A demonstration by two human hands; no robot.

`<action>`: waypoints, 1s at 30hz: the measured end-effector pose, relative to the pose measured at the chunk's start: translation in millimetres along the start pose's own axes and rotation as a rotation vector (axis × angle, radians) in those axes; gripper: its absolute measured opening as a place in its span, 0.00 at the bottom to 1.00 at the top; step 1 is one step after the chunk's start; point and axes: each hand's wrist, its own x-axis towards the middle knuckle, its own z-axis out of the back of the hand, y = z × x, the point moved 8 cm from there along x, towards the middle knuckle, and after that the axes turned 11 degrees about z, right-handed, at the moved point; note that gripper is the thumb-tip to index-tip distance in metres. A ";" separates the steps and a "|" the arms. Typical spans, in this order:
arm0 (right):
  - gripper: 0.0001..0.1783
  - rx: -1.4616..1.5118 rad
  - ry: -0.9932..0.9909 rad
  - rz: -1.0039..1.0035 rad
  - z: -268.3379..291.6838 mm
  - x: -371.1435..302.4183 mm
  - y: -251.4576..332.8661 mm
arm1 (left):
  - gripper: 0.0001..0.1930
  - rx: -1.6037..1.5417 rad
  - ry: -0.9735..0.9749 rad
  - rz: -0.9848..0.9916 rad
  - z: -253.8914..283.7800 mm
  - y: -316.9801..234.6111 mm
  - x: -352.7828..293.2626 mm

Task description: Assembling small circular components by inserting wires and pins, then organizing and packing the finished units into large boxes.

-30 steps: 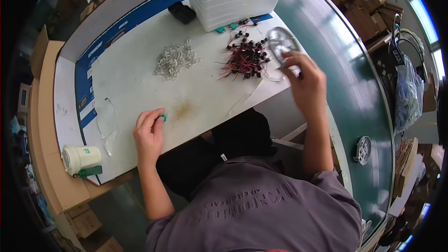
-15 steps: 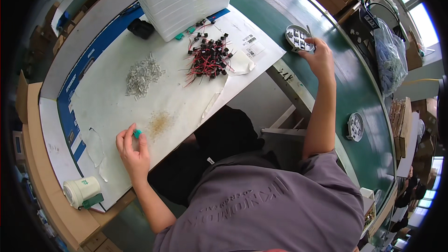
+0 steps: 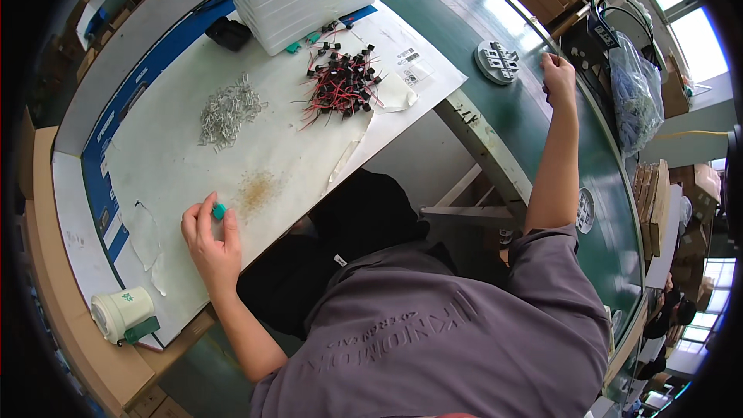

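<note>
"Green block point(image 3: 219, 211), left of centre in the frame: how is it held?"

"By the left hand point(image 3: 210, 249). The grip pinches it between thumb and fingers, over the white desk point(image 3: 302, 156); whether the block also touches the desk cannot be told."

"And the right hand point(image 3: 559, 81)?"

"Upper right of the frame, arm extended over a dark green surface point(image 3: 511, 122). Its fingers are curled inward; whether that grip encloses anything cannot be told."

"What lies nearest to it?"

"Just to its left, a round grey tray point(image 3: 497, 62) with raised blocky parts, apart from the fingers. A second round tray point(image 3: 587, 210) shows lower down, partly hidden by the right arm."

"And around the left hand?"

"Just to its right, a brownish speckled patch point(image 3: 259, 190). Higher in the frame, a heap of small clear or silvery pieces point(image 3: 231, 112); to the right of that heap, a tangle of black components with red wires point(image 3: 340, 83). Behind both, at upper centre, stands a tall white box point(image 3: 309, 0). At lower left, a cream cup point(image 3: 124, 311) with a green handle lies tilted."
</note>
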 end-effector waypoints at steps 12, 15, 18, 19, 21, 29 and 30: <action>0.07 0.156 0.702 0.599 -160.2 -258.2 164.7 | 0.15 -0.030 -0.138 0.045 7.8 -8.0 2.0; 0.08 -0.008 0.816 0.854 -219.3 -326.8 189.3 | 0.13 0.025 -0.248 0.009 17.3 -12.7 -2.2; 0.12 -0.061 0.791 1.062 -254.9 -340.6 192.8 | 0.13 0.087 -0.284 0.014 5.8 -7.0 -1.0; 0.13 -0.070 0.760 1.138 -265.6 -340.3 193.1 | 0.14 0.109 -0.292 0.021 5.1 -7.3 -1.5; 0.13 -0.042 0.788 1.232 -284.7 -348.0 197.6 | 0.13 0.178 -0.304 0.062 8.6 -6.2 -8.2; 0.15 -0.086 0.669 1.370 -304.7 -360.8 181.1 | 0.06 -0.143 -0.489 -0.127 27.2 -6.5 -28.3; 0.15 -0.092 0.676 1.396 -302.7 -360.6 180.6 | 0.07 -0.307 -0.467 -0.131 34.5 -5.1 -32.4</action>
